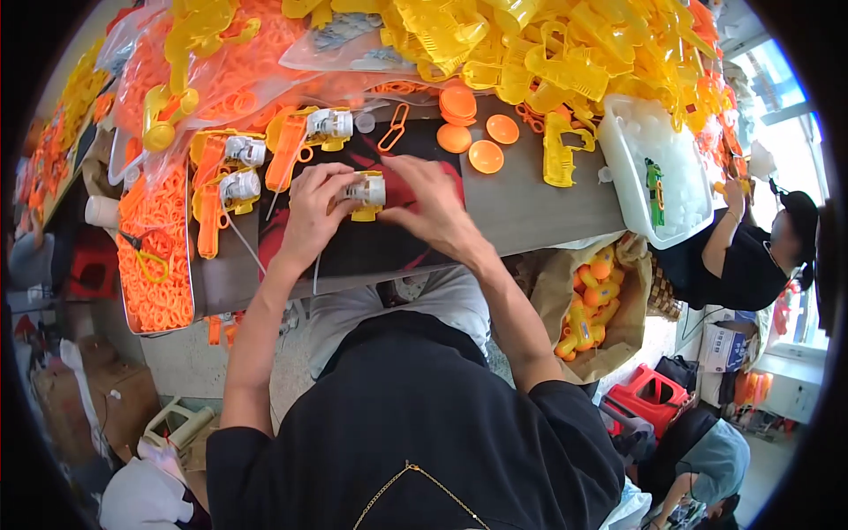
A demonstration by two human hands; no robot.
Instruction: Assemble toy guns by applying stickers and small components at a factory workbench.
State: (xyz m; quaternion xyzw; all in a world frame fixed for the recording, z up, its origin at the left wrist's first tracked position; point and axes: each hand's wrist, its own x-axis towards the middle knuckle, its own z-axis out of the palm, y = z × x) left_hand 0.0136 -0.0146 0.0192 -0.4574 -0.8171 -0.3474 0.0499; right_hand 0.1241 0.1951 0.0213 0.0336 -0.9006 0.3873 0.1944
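A partly assembled toy gun [371, 191] with a white cylindrical mechanism and yellow shell lies over the dark and red mat in front of me. My left hand [311, 210] is closed around its left side, covering much of it. At its right, my right hand [433, 205] has its fingers apart, the thumb close to the yellow edge; I cannot tell if it touches. Just beyond the hands is an orange elongated loop [394, 128]. Several more partly assembled toy guns [286, 152], orange and yellow with white mechanisms, lie to the left.
Orange discs [455, 139] and a yellow gun shell [562, 152] lie right of the mat. A white tub [616, 168] stands at the table's right. Yellow shells [583, 44] heap along the back. An orange-filled tray [159, 300] with scissors [152, 258] is left; a paper sack [625, 340] stands below right.
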